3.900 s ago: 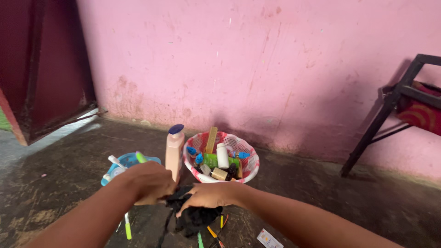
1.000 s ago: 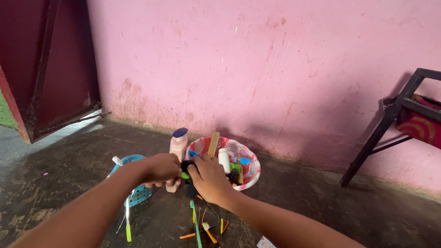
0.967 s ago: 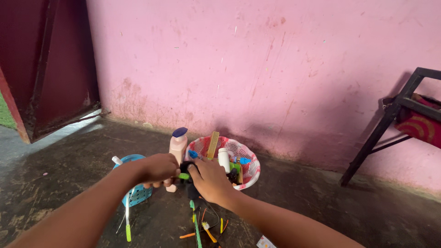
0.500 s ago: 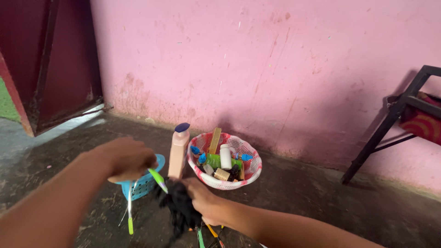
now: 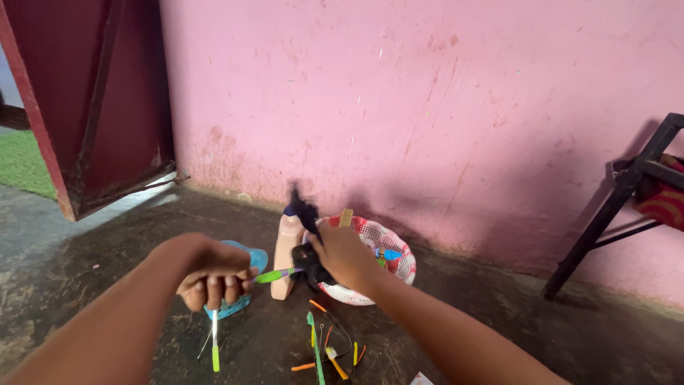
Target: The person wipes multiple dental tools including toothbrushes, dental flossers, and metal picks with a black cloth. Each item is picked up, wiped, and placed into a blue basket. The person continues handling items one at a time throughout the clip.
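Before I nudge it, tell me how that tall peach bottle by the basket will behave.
The peach bottle stands upright, tall and narrow, so a push near its top would probably tip it. Its smooth sides look like plastic, likely light and a bit slippery. The pink basket seems close beside it and might stop a fall that way.

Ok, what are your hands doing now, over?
Left hand gripping green-handled crochet hook. Right hand holding bunch of black yarn. Pink basket and beige bottle right behind.
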